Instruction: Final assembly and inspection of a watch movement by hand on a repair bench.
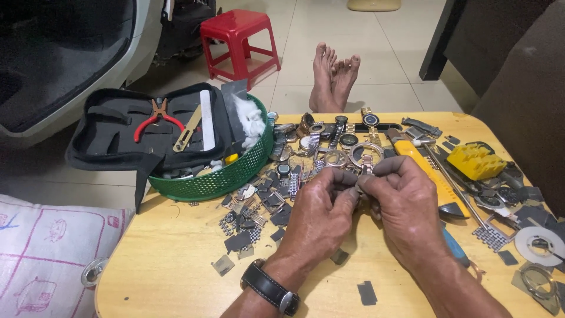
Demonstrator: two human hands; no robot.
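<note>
While pinched between both hands [359, 200], silvery metal watch [366, 160].

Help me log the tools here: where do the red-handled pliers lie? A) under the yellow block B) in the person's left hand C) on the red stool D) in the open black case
D: the red-handled pliers sit strapped inside the open black case, which rests on the green basket; both hands pinch a small watch part instead.
</note>
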